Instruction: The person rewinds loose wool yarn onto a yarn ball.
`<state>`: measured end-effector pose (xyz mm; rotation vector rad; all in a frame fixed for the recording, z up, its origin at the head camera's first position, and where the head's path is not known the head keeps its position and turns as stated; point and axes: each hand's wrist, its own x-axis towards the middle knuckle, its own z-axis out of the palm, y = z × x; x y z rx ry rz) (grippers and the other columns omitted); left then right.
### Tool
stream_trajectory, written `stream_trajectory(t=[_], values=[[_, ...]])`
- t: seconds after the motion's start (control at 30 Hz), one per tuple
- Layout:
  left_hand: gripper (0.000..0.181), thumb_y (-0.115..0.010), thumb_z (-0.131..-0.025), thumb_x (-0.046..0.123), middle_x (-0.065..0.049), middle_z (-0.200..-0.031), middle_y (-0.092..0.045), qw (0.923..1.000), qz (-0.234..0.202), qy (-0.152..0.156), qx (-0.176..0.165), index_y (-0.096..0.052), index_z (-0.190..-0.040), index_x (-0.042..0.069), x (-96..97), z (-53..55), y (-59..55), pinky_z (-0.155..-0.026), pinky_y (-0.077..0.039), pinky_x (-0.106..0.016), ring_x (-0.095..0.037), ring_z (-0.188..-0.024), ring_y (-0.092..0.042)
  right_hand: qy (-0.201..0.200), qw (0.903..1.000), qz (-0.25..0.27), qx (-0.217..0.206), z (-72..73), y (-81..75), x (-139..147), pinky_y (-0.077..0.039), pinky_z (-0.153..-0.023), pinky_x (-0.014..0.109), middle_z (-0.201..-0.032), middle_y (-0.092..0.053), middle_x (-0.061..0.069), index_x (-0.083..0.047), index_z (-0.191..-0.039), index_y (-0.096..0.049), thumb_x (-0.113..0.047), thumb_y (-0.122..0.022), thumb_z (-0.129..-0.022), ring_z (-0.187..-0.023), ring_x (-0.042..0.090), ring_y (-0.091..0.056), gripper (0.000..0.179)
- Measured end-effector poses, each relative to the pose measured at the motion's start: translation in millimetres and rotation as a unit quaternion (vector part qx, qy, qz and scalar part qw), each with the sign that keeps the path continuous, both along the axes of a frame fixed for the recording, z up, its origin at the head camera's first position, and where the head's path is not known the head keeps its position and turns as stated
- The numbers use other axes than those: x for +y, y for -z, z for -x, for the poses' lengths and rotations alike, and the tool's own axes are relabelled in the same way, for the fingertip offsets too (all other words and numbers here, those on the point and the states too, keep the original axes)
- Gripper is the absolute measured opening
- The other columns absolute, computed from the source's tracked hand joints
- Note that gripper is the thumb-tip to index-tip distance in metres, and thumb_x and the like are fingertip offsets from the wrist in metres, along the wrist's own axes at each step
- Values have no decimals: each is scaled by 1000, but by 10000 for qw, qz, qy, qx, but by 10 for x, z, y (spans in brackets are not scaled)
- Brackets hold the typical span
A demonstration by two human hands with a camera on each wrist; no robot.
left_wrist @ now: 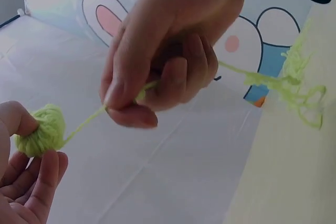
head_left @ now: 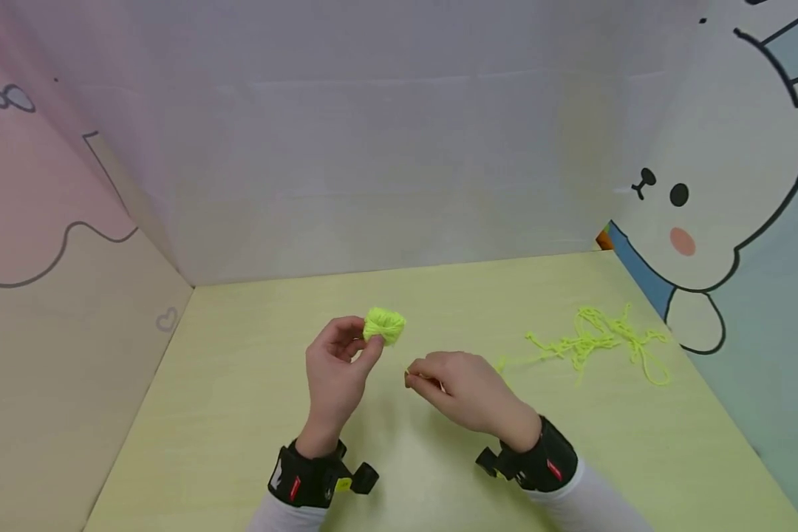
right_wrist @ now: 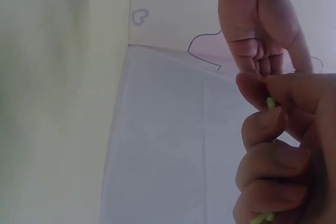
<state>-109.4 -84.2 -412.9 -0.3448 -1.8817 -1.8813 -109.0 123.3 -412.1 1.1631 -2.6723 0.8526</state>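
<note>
A small ball of neon yellow-green yarn point(head_left: 385, 326) is pinched between the thumb and fingers of my left hand point(head_left: 339, 362). From it a strand of yarn point(left_wrist: 84, 123) runs taut to my right hand point(head_left: 468, 388), whose thumb and forefinger pinch it. The other fingers of that hand curl over the strand, which comes out again on its far side in the left wrist view. In the right wrist view bits of yarn point(right_wrist: 271, 103) show between the curled right fingers, and the ball is hidden there.
A loose tangle of the same yarn point(head_left: 598, 340) lies on the pale yellow table point(head_left: 239, 414) at the right, joined to the strand. A white back wall point(head_left: 386, 162) and printed side panels point(head_left: 758, 310) enclose the table.
</note>
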Motion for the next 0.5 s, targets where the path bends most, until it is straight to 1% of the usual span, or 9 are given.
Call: stream_trajectory(t=[0.1, 0.2, 0.27, 0.33, 0.4, 0.5], values=[[21, -75, -83, -1, -12, -94, -65, 9997, 116, -221, 39, -65, -102, -1, -16, 38, 17, -70, -58, -23, -23, -80, -64, -179, 9997, 70, 142, -80, -46, 28, -42, -53, 20, -73, -52, -21, -29, -92, -69, -27, -60, -99, -60, -1, -46, 12], [20, -72, -81, -7, -13, -91, -66, 9984, 430, -365, 42, -65, -100, -3, 17, -8, -101, -68, -57, -19, -21, -73, -63, -333, 9987, 238, 299, -142, -112, 63, -40, -52, 17, -73, -51, -21, -29, -89, -68, -24, -62, -97, -59, -3, -44, 11], [21, -72, -80, -10, -14, -89, -66, 9961, 763, -430, 65, -65, -98, -4, 47, -46, -188, -66, -56, -18, -21, -70, -62, -367, 9973, 437, 458, -167, -154, 94, -39, -51, 15, -74, -53, -21, -28, -89, -68, -23, -62, -97, -59, -4, -43, 11], [22, -71, -77, -13, -15, -88, -66, 9920, 1170, -466, 71, -64, -96, -5, 80, -92, -277, -65, -55, -19, -20, -68, -62, -347, 9949, 668, 674, -176, -199, 127, -40, -50, 15, -77, -56, -20, -27, -90, -69, -21, -63, -96, -60, -4, -44, 10], [23, -72, -75, -12, -13, -87, -66, 9872, 1531, -391, 214, -65, -95, -3, 92, -99, -290, -63, -56, -23, -19, -67, -61, -311, 9906, 942, 940, -164, -234, 161, -41, -50, 15, -78, -58, -18, -25, -92, -70, -21, -62, -97, -61, -3, -45, 10], [27, -75, -73, -11, -9, -88, -67, 9809, 1892, -64, 443, -66, -95, 1, 85, -62, -208, -61, -58, -31, -17, -69, -62, -143, 9832, 1226, 1347, -122, -300, 214, -42, -48, 17, -78, -61, -15, -21, -95, -71, -25, -59, -100, -60, 0, -47, 14]])
